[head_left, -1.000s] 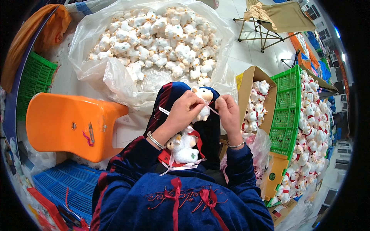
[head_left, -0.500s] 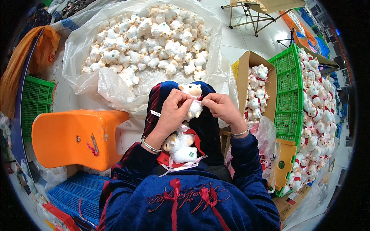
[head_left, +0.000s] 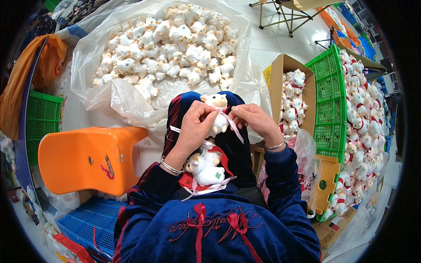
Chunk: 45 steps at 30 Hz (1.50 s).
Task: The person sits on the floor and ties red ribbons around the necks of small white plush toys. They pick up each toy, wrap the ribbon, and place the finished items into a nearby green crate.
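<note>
Two hands (head_left: 195, 126), one held plush toy (head_left: 219, 124); one orange stool (head_left: 83, 160)

Right of the orange stool (head_left: 83, 158), a white plush toy (head_left: 217, 126) has a cream face (head_left: 219, 102) and pale pink ribbon (head_left: 233, 126); below the stool in view, a gridded crate (head_left: 90, 225) is blue.

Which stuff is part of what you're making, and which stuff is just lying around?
Part of the job:
- plush toy at the fingers
- pale pink ribbon at its neck
- probably the heaped white toys in the clear bag

Probably just lying around:
- orange stool
- blue crate
- folding chair
- orange cloth
</note>
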Tool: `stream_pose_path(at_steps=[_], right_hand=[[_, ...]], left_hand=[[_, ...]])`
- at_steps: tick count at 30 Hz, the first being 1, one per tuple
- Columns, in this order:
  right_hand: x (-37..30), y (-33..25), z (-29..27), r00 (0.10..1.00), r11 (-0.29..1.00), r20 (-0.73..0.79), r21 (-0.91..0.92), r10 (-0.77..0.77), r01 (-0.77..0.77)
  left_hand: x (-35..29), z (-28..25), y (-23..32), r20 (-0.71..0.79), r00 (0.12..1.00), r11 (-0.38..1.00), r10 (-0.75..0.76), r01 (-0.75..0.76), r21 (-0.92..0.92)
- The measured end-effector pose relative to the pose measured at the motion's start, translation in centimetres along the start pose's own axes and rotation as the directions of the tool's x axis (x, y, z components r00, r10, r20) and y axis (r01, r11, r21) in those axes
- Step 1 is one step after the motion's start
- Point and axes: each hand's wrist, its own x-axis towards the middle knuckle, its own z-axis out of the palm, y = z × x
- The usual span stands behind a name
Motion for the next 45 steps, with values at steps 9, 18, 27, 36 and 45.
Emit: stream_pose_path(at_steps=[9, 18, 27, 36, 45], right_hand=[[0.7, -0.4, 0.6, 0.995, 0.99, 0.014, 0.107, 0.095, -0.096], [0.7, -0.4, 1.4, 0.994, 0.948, 0.011, 0.297, 0.112, -0.11], [0.5, -0.3, 2.9, 0.988, 0.985, -0.129, 0.163, 0.079, -0.057], [-0.4, -0.6, 4.6, 0.807, 0.783, -0.375, -0.599, -0.457, 0.166], [-1.6, -0.6, 3.4, 0.96, 0.983, -0.232, -0.127, -0.16, 0.133]], left_hand=[[0.1, 0.3, -0.3, -0.024, 0.998, 0.998, 0.056, -0.056, -0.007], [0.1, 0.2, -0.4, -0.015, 0.999, 0.999, 0.045, -0.045, -0.026], [0.0, 0.2, -0.4, -0.018, 0.998, 0.998, 0.052, -0.052, -0.033], [0.1, 0.3, -0.4, -0.018, 0.999, 0.998, 0.052, -0.052, -0.028], [0.0, 0.2, -0.4, -0.022, 0.998, 0.998, 0.052, -0.053, -0.033]])
